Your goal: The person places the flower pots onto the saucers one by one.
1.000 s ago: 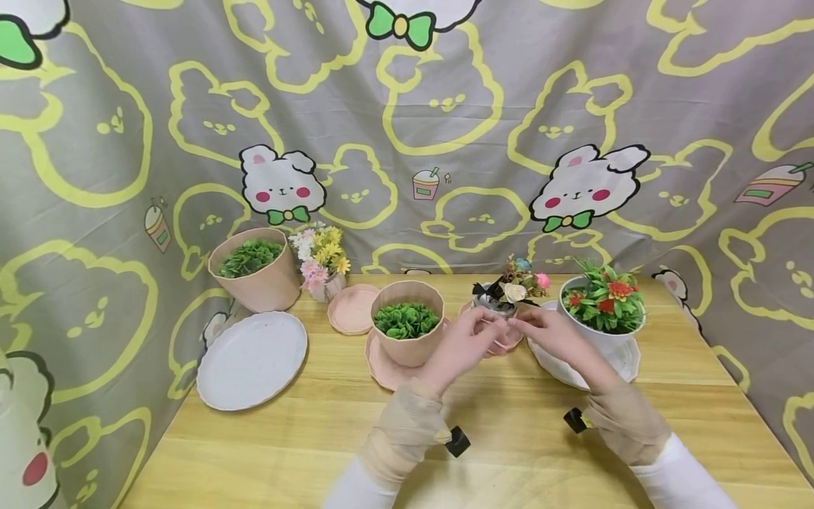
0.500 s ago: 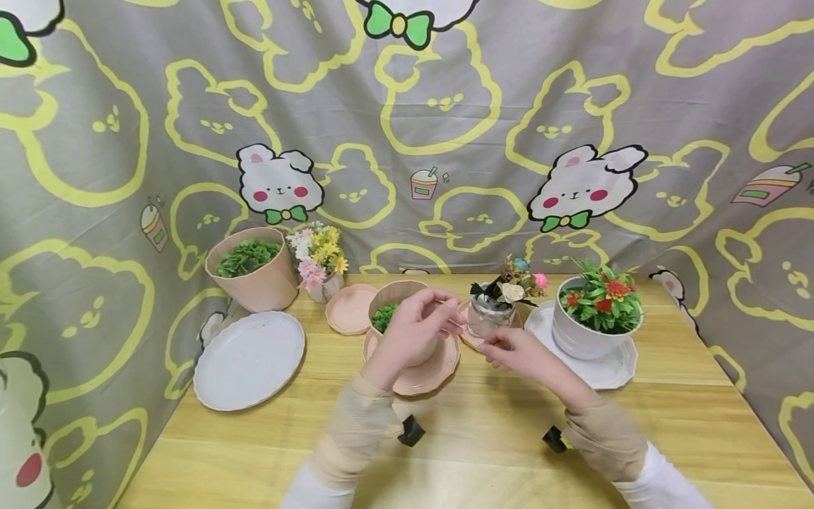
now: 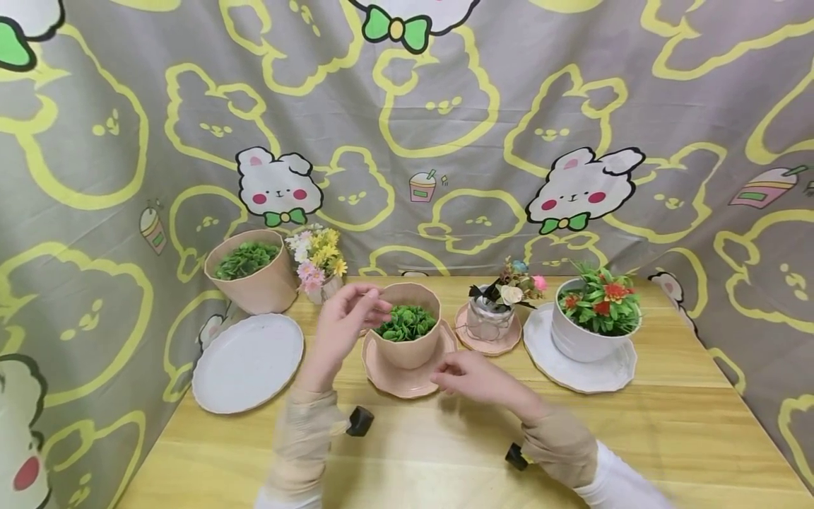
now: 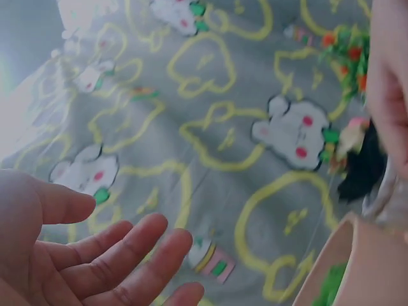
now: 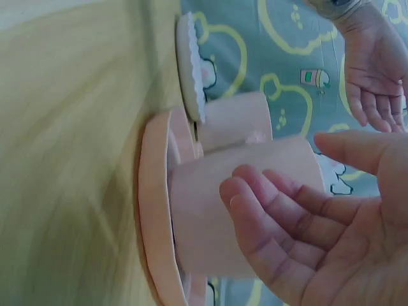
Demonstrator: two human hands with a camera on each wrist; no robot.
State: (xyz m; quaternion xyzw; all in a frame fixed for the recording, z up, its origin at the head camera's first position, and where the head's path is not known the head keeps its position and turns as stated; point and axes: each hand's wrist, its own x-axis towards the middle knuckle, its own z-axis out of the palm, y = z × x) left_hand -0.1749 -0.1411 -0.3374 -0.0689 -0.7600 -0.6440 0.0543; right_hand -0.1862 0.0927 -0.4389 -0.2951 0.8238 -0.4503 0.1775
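Note:
My left hand (image 3: 343,325) is raised beside the left rim of the middle pink flowerpot (image 3: 407,353), its fingers loose and holding nothing. Green leaves (image 3: 407,324) fill that pot, which stands upright on a pink scalloped saucer (image 3: 403,384). Low at the saucer's right edge hovers my right hand (image 3: 477,378), with relaxed, bare fingers. In the right wrist view, the right fingers (image 5: 274,236) overlap the pot's side. A glass jar (image 3: 488,322) with mixed artificial flowers (image 3: 514,286) sits on a small pink saucer (image 3: 505,345), just beyond the right hand.
To the right, a white pot (image 3: 581,339) with red-flowered greenery stands on a white plate (image 3: 610,371). At the left are a larger pink pot (image 3: 254,290), a small pot of daisies (image 3: 323,261) and a bare white plate (image 3: 248,364). A patterned curtain (image 3: 445,127) hangs behind the table.
Both hands have left the glass jar and moved left and apart, the left one across the middle pot to its left side. The jar stays on its small saucer.

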